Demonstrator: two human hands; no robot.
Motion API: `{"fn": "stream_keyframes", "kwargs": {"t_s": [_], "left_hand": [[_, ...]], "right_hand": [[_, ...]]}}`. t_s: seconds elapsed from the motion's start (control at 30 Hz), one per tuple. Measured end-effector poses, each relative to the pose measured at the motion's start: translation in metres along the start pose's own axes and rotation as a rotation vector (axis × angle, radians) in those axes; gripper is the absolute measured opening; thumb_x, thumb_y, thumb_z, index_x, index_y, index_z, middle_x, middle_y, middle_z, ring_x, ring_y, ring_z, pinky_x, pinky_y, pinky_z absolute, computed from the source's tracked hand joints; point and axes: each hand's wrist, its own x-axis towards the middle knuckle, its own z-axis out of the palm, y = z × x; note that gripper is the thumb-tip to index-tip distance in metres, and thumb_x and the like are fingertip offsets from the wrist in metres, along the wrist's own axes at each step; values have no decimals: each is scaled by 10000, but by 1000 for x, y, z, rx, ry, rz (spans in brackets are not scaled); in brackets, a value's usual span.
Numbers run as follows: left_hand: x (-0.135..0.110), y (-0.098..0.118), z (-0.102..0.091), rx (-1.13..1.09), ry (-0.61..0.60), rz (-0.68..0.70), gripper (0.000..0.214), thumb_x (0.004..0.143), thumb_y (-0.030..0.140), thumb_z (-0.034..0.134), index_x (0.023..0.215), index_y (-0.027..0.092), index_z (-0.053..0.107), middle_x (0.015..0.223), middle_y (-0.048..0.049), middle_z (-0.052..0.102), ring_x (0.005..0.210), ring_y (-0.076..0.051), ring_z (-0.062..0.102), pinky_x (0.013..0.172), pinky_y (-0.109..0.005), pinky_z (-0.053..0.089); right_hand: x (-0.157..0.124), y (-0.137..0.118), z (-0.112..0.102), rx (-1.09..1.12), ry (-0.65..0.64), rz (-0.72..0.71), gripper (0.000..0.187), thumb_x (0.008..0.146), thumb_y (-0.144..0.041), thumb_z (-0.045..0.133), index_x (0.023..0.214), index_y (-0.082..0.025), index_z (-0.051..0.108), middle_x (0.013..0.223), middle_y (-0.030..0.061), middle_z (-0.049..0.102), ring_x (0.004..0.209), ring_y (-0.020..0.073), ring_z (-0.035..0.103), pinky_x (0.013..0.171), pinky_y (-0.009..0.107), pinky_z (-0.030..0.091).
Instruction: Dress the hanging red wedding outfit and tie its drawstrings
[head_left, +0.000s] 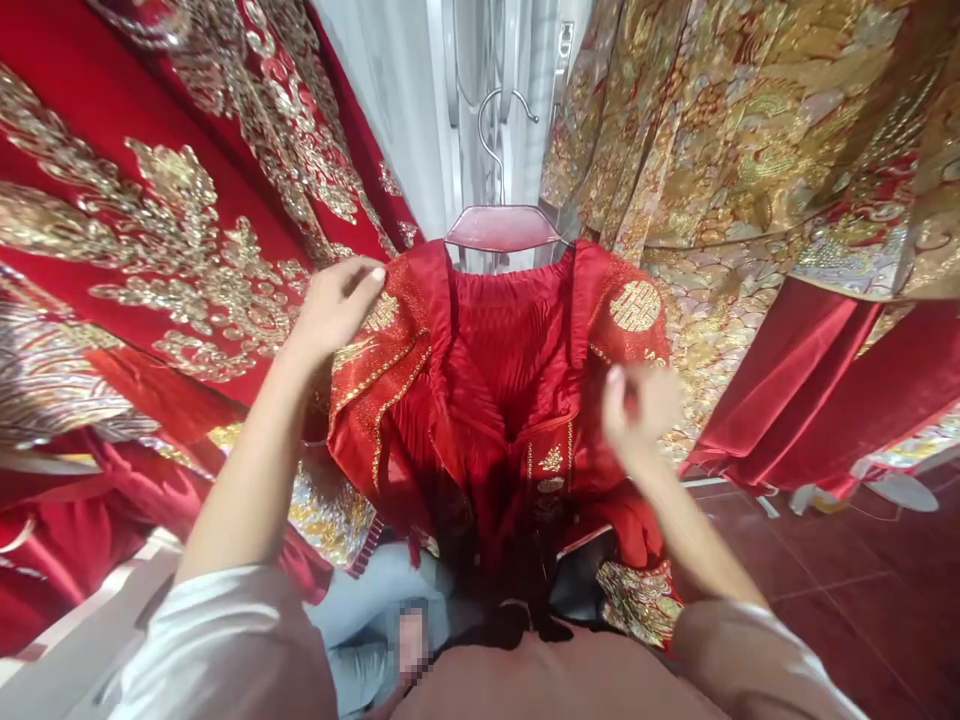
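A red jacket (510,370) with gold embroidery and a pleated inner panel hangs from a hanger (504,228) with a metal hook. My left hand (341,305) is at the jacket's left shoulder, its fingers and thumb closed on the cloth beside a round gold patch. Close to the right sleeve, below a matching round gold patch (636,305), is my right hand (643,405). Motion blurs its fingers, so their grip on the cloth cannot be made out. The jacket's lower part falls into shadow near my body.
A red gown (67,170) with gold appliqué hangs close on the left. On the right hangs a gold patterned garment (720,150) above red cloth (787,370). White curtain (382,80) and rails are behind the hanger. Dark red floor tiles (840,580) show at lower right.
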Motion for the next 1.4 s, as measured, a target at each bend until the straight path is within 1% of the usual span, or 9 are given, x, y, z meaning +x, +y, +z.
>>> {"fn": "stream_keyframes", "kwargs": {"t_s": [0.07, 0.17, 0.3, 0.5, 0.67, 0.83, 0.97, 1.13, 1.4], "left_hand": [[-37, 19, -3, 127, 234, 157, 301, 880, 416, 495, 960, 160, 632, 959, -105, 661, 942, -249, 598, 848, -452, 446], [-113, 46, 12, 47, 541, 351, 244, 912, 258, 408, 762, 164, 576, 668, -39, 594, 669, -167, 587, 607, -338, 440], [-211, 62, 71, 48, 100, 365, 103, 821, 129, 516, 761, 190, 574, 598, 2, 594, 504, -119, 529, 482, -242, 406], [-276, 51, 169, -226, -360, -393, 116, 760, 248, 514, 848, 192, 567, 846, -108, 648, 801, -241, 633, 704, -344, 510], [-299, 55, 191, -320, -383, -467, 184, 815, 187, 352, 682, 215, 475, 691, -67, 609, 665, -192, 602, 646, -300, 483], [-318, 49, 187, -316, -327, -564, 235, 857, 222, 315, 675, 210, 464, 627, -48, 579, 597, -183, 568, 606, -293, 445], [-316, 43, 190, -309, -298, -595, 271, 871, 295, 345, 646, 211, 469, 638, -59, 570, 626, -192, 569, 670, -316, 451], [-307, 57, 188, -375, -278, -606, 313, 872, 375, 378, 676, 200, 550, 722, -79, 628, 743, -205, 603, 769, -329, 480], [-357, 75, 100, -628, -455, -635, 483, 813, 494, 538, 1162, 168, 609, 1124, -99, 660, 1078, -264, 583, 972, -379, 429]], "right_hand": [[-70, -23, 4, 32, -354, 29, 352, 894, -361, 444, 613, -185, 565, 574, 39, 565, 549, 138, 507, 578, 271, 357], [-133, -45, 31, -60, -767, 298, 287, 875, -393, 494, 783, -168, 648, 703, 51, 658, 605, 147, 586, 568, 246, 356], [-137, -46, 65, 34, -881, 490, 273, 895, -322, 435, 896, -157, 653, 874, 94, 680, 742, 173, 613, 663, 252, 373], [-146, -44, 49, 568, -846, 755, 266, 740, -318, 521, 508, -189, 499, 513, -12, 484, 529, 115, 423, 571, 244, 319], [-160, -50, 27, 956, -951, 1177, 273, 608, -396, 622, 480, -171, 535, 390, -47, 385, 384, 53, 248, 422, 220, 170], [-143, -71, 34, 1113, -797, 1683, 182, 521, -216, 651, 461, -156, 490, 374, -75, 349, 361, 14, 190, 388, 187, 84], [-83, -87, 39, 1115, -653, 1681, 90, 554, -147, 578, 493, -146, 514, 386, -71, 372, 362, 12, 191, 368, 175, 93], [-20, -100, 21, 1301, -530, 1246, 122, 574, -246, 657, 585, -130, 618, 442, -46, 473, 378, 25, 267, 373, 194, 147], [-40, -93, 19, 661, -543, 677, 335, 757, -488, 570, 671, -168, 614, 527, -23, 515, 473, 88, 431, 499, 230, 328]]}}
